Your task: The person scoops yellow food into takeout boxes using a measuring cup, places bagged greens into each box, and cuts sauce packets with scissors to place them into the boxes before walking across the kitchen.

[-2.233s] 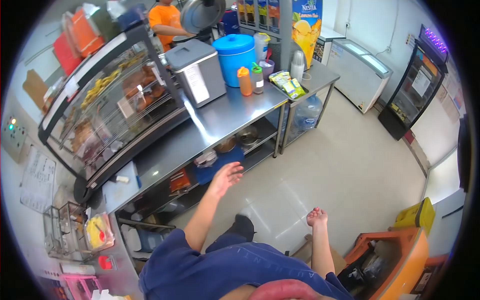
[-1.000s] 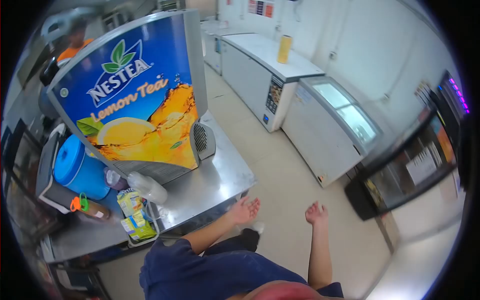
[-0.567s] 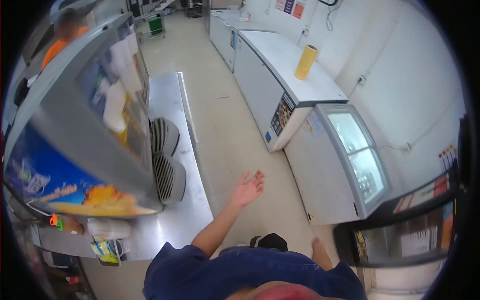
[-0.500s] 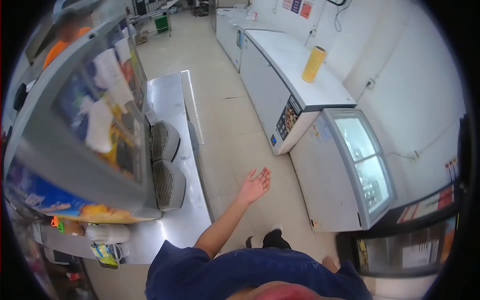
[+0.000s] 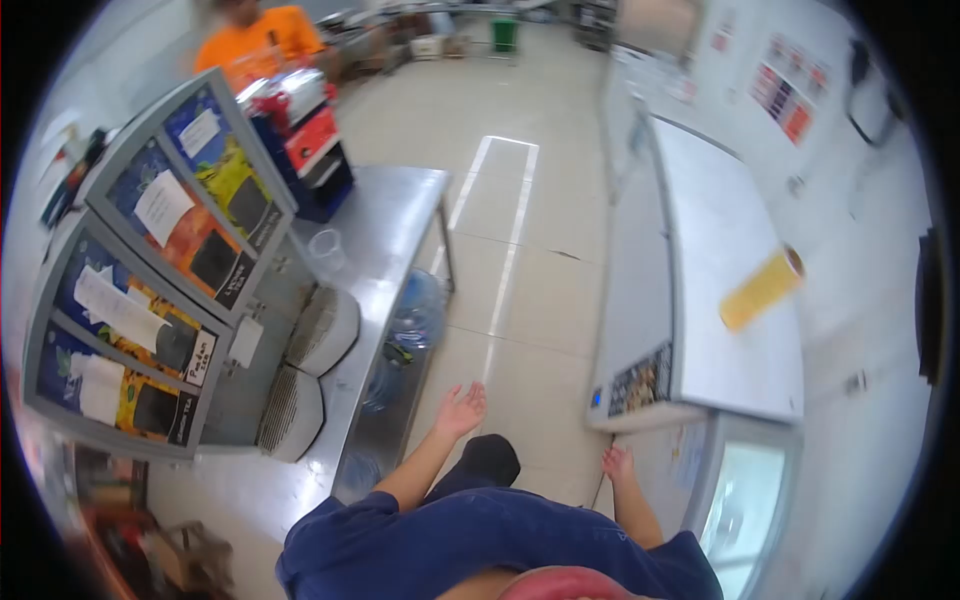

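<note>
My left hand (image 5: 462,410) hangs in front of my body over the tiled floor, holding nothing, its fingers apart. To its left is a steel table (image 5: 405,195) with drink dispensers (image 5: 150,270) on it. Lower down on the right, my right hand (image 5: 618,461) is near the chest freezer (image 5: 735,260) and a glass-topped freezer (image 5: 745,500). Its fingers look loosely apart, and I see nothing in them. A yellow roll (image 5: 762,290) stands on the chest freezer's white lid, apart from both hands.
A person in an orange shirt (image 5: 260,45) stands beyond the table at the far left. Large water bottles (image 5: 418,310) sit below the tabletop. A clear plastic cup (image 5: 327,248) is on it. A green bin (image 5: 504,35) stands at the back of the aisle.
My view has turned left and moved along the aisle, showing the dispenser fronts and the bottles. My left hand has shifted left in view, and my right hand has come up into sight.
</note>
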Demonstrator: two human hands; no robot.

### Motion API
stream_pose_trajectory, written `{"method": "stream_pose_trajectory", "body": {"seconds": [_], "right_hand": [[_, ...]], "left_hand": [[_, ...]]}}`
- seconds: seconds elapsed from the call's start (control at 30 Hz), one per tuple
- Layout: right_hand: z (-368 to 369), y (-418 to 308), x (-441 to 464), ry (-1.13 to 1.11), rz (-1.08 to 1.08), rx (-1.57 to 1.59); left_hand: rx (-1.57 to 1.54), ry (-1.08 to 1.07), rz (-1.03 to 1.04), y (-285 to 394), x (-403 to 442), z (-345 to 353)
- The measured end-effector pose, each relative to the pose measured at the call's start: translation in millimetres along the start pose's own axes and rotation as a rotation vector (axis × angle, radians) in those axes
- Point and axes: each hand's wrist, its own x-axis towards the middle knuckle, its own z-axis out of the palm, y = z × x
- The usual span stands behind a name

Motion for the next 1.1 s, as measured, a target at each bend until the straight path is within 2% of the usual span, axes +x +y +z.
{"method": "stream_pose_trajectory", "body": {"seconds": [0.07,0.17,0.2,0.27,0.3,0.37,0.4,0.47,0.53,0.57,0.6,0.67,0.7,0.77,0.8,0.83,0.87,0.9,0.97,1.0,1.03,1.07,1.1], "right_hand": [[114.6,-67.1,66.1,-0.172,-0.005,-0.147],[275.6,-159.9,120.0,-0.36,-0.126,-0.311],[302.2,-169.7,134.0,-0.414,-0.172,-0.34],[347.4,-195.0,156.6,-0.493,-0.116,-0.326],[353.7,-209.2,173.6,-0.518,-0.098,-0.326],[356.8,-227.7,210.8,-0.374,0.013,-0.328],[350.3,-241.0,224.7,-0.266,0.003,-0.34],[319.9,-252.6,243.2,-0.071,0.0,-0.333],[275.3,-265.8,271.8,0.053,0.028,-0.335],[267.2,-276.4,277.7,0.194,0.089,-0.239],[237.5,-273.5,306.9,0.239,0.065,-0.155],[170.6,-253.2,391.7,0.383,0.081,-0.205],[188.7,-291.3,373.2,0.475,0.09,-0.246],[251.4,-364.7,390.3,0.53,0.076,-0.307],[286.9,-404.0,411.2,0.503,0.056,-0.333],[334.0,-434.0,436.5,0.46,0.045,-0.35],[383.7,-467.7,464.9,0.398,0.026,-0.373],[442.5,-500.9,497.8,0.315,0.007,-0.392],[576.2,-569.7,559.2,0.115,-0.049,-0.423],[625.7,-596.2,608.6,0.042,-0.011,-0.333],[694.7,-635.1,631.8,-0.052,0.026,-0.357],[744.5,-665.7,685.1,-0.222,-0.031,-0.473],[816.1,-704.2,712.9,-0.201,-0.023,-0.517]], "left_hand": [[-0.021,-0.065,0.073,8.4,32.7,40.0],[-0.092,0.001,0.142,34.7,101.3,94.3],[-0.065,-0.021,0.11,42.6,119.9,114.3],[-0.017,-0.087,0.027,56.1,181.6,169.8],[0.002,-0.119,-0.004,59.8,210.7,200.1],[0.037,-0.187,-0.087,73.4,277.2,274.3],[0.042,-0.223,-0.105,84.7,317.1,305.7],[0.068,-0.15,-0.028,110.3,395.8,376.9],[0.195,-0.196,0.002,151.9,482.2,440.4],[0.335,-0.215,0.08,182.4,531.0,465.9],[0.472,-0.235,0.159,214.4,580.1,483.9],[0.919,-0.041,0.497,274.6,660.4,503.9],[1.013,0.146,0.583,305.7,689.3,501.1],[1.146,0.452,0.721,370.8,730.2,468.9],[1.098,0.463,0.787,384.1,734.8,451.5],[1.295,0.418,0.624,468.0,765.1,373.1],[0.999,0.528,0.822,443.2,750.8,362.2],[0.941,0.796,0.731,421.5,729.5,365.7],[0.683,0.903,0.78,420.9,720.0,319.5],[0.662,0.946,0.732,405.7,704.2,319.1],[0.712,0.94,0.678,395.6,690.2,332.6],[0.742,0.938,0.66,393.4,684.7,345.1],[0.737,0.962,0.664,396.4,683.8,350.2]]}}
